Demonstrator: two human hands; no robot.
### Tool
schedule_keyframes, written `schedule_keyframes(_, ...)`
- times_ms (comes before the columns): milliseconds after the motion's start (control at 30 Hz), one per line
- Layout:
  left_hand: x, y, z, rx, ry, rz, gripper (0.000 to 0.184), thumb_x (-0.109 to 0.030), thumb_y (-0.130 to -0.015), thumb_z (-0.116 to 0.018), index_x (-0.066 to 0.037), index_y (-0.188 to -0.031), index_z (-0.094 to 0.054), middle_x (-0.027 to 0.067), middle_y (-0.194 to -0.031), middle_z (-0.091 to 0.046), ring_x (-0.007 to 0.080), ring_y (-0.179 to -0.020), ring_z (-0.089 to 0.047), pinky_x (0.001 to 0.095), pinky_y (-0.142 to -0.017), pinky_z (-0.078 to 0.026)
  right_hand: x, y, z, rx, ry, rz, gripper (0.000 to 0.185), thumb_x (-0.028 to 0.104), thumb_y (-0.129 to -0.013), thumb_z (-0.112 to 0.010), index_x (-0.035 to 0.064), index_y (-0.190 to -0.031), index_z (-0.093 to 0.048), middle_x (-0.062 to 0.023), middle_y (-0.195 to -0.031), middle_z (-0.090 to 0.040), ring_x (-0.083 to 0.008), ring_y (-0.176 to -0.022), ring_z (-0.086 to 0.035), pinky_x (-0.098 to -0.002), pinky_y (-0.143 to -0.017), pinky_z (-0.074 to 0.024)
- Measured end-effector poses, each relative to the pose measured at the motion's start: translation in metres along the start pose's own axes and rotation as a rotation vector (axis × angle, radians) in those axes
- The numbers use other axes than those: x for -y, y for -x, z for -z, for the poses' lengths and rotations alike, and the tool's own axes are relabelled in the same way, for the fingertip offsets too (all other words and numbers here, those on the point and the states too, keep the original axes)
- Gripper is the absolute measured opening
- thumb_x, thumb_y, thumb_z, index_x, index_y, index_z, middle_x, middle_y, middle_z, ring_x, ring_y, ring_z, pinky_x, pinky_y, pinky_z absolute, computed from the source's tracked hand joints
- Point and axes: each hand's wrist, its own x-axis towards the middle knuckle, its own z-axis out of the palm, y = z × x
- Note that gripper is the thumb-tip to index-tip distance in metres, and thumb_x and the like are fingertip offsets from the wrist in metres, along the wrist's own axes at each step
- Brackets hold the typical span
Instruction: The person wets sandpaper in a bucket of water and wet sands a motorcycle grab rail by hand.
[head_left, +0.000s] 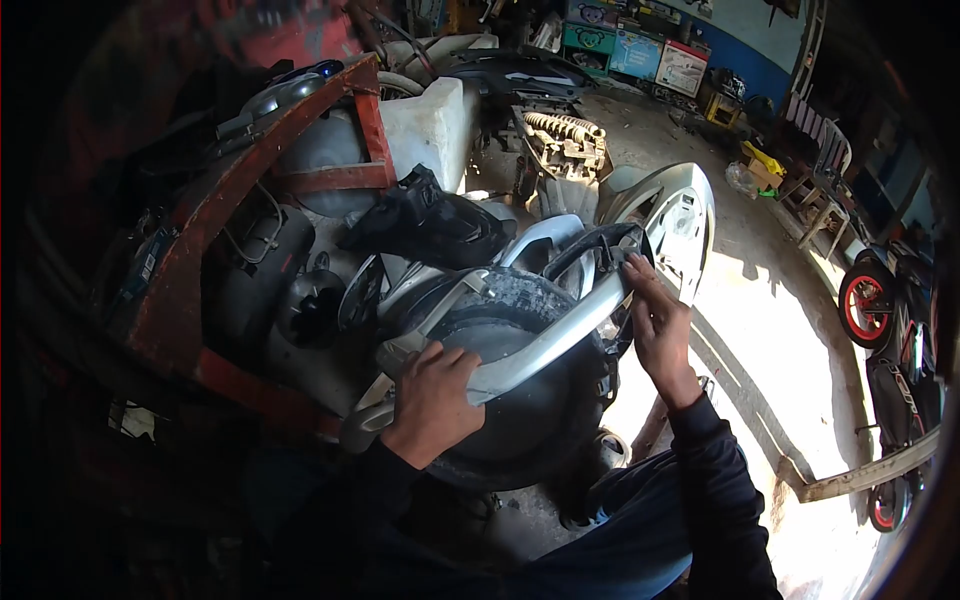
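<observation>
Harsh sunlight bleaches the floor [765, 330] at right, while the dark, curved edges seem blurred.

we reach forward in dark sleeves [715, 480], our left hand [432, 405] lower and nearer, back turned up and fingers curled down in a firm grip. our right hand [660, 325] is raised higher and farther ahead, wrist [682, 390] nearly straight, bent fingers [643, 275] closing inward at the tips.
</observation>
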Motion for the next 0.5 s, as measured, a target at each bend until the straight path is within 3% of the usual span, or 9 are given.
schedule_keyframes(167,0.01,-0.006,0.0,-0.041,-0.078,-0.041,0.03,-0.009,-0.063,-0.071,-0.008,-0.092,-0.068,0.006,-0.09,-0.067,0.0296,-0.089,-0.059,0.0429,-0.08,-0.045,-0.001,-0.003,-0.005,-0.055,0.006,0.063,0.041,-0.007,-0.087,-0.05,-0.0023,-0.126,-0.063,-0.0232,-0.134,-0.06,-0.0376,-0.131,-0.053,-0.0428,-0.111,-0.0416)
schedule_keyframes(300,0.045,-0.008,-0.039,-0.032,-0.145,-0.067,0.029,-0.01,-0.064,-0.07,-0.008,-0.093,-0.069,0.005,-0.092,-0.068,0.0275,-0.092,-0.058,0.0403,-0.083,-0.044,-0.04,0.003,-0.051,0.025,-0.01,-0.049,0.04,-0.005,-0.088,-0.054,0.0004,-0.127,-0.063,-0.0232,-0.134,-0.059,-0.0382,-0.129,-0.054,-0.0423,-0.109,-0.0447)
schedule_keyframes(367,0.06,-0.006,-0.059,-0.025,-0.162,-0.044,0.029,-0.011,-0.064,-0.07,-0.008,-0.093,-0.069,0.0047,-0.092,-0.068,0.0275,-0.093,-0.059,0.0411,-0.083,-0.043,-0.043,0.01,-0.072,0.054,0.081,-0.011,0.043,-0.007,-0.088,-0.052,-0.0002,-0.13,-0.061,-0.0236,-0.141,-0.055,-0.0369,-0.135,-0.05,-0.0399,-0.112,-0.0399)
schedule_keyframes(500,0.069,-0.012,-0.065,-0.029,-0.175,-0.003,0.03,-0.011,-0.064,-0.07,-0.009,-0.094,-0.069,0.0046,-0.091,-0.069,0.0276,-0.092,-0.059,0.0421,-0.082,-0.043,-0.006,0.034,-0.099,0.228,0.144,0.365,0.047,-0.002,-0.078,-0.062,-0.0002,-0.124,-0.063,-0.0214,-0.134,-0.06,-0.0391,-0.131,-0.052,-0.0478,-0.112,-0.0415)
